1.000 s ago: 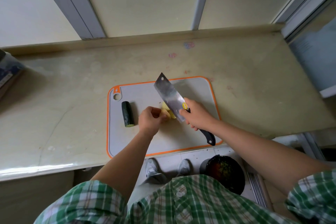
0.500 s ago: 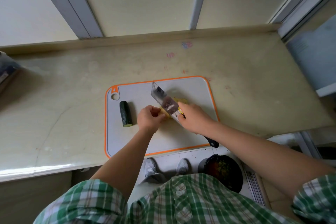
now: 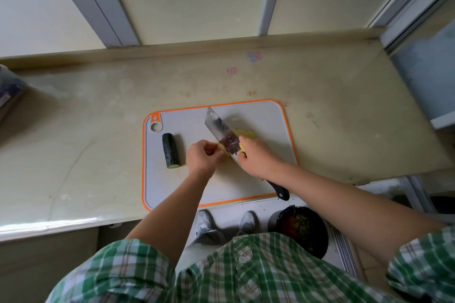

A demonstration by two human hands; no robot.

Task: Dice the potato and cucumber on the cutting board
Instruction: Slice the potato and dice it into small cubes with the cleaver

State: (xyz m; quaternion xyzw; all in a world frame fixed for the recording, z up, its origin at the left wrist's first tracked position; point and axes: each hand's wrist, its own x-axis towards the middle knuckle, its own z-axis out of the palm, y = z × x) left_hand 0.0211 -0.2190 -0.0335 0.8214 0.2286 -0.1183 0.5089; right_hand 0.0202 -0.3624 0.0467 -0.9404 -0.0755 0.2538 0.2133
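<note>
right hand [image 3: 258,158] grips cleaver [image 3: 219,128] by its handle, blade across potato [image 3: 247,133] mid cutting board [image 3: 261,115] | left hand [image 3: 200,158] fingers curled, pinching potato just left of blade | 1 cucumber [image 3: 170,150] piece near board's left edge, apart from hands | board at counter [image 3: 98,130] front edge

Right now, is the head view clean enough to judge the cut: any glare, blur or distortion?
Head view: soft light, faint shadows; a glare strip on the counter at front left; the knife blade carries a smeared reflection; the potato looks soft-edged; wide-angle bending curves the counter and wall frames.
</note>
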